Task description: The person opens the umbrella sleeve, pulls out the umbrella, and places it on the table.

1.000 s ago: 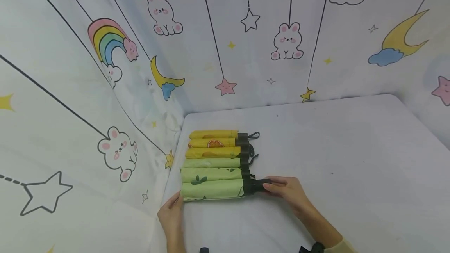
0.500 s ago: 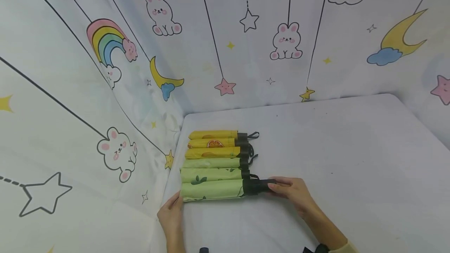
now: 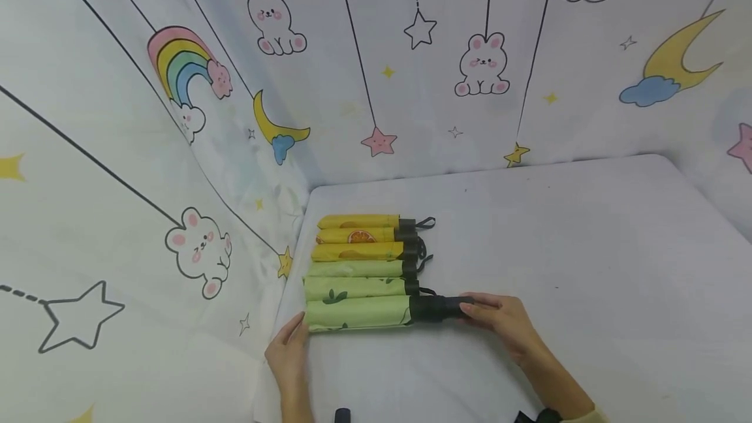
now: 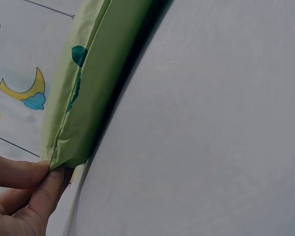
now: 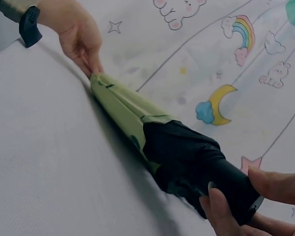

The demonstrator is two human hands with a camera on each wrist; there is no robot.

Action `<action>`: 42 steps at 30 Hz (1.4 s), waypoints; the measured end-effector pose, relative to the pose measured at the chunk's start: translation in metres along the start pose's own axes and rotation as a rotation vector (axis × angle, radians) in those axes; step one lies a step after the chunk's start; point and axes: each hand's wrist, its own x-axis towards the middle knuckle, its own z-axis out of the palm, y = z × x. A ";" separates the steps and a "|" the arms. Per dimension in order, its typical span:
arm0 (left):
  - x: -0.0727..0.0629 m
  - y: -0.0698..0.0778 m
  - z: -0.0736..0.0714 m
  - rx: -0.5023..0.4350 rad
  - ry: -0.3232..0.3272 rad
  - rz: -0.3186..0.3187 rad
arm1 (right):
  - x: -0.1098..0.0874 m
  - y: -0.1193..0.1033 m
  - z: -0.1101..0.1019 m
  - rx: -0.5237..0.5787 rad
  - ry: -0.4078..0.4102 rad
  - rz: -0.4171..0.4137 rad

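Note:
A light green folded umbrella [image 3: 358, 314] with leaf prints lies crosswise on the white table, nearest to the person. My left hand [image 3: 289, 350] pinches the cloth at its left end; in the left wrist view, thumb and fingers hold the tip of the green cloth [image 4: 98, 83]. At the other end my right hand [image 3: 504, 326] grips the black handle [image 3: 455, 307]. The right wrist view shows the thumb and fingers round this handle, with wrinkled black fabric [image 5: 179, 152] between it and the green cloth.
Behind it, two more green umbrellas [image 3: 355, 288] and three yellow ones [image 3: 357, 252] lie in a row, their black ends and wrist straps to the right. White curtains [image 3: 411, 103] with printed rabbits and stars stand at the back and left of the table [image 3: 587, 266].
My right hand has moved a little to the right with the handle, and more of the black part shows. The left hand stays at the left end. The head view has shifted slightly.

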 end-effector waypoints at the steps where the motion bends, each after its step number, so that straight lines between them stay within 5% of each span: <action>1: -0.001 0.001 0.000 -0.009 -0.001 -0.005 | 0.000 0.000 -0.001 0.001 0.000 0.000; 28: -0.008 0.007 0.003 -0.202 0.023 0.015 | -0.009 -0.001 -0.016 0.005 -0.024 -0.008; 42: -0.005 0.004 0.007 -0.205 0.066 0.045 | -0.012 -0.004 -0.021 0.026 -0.023 0.006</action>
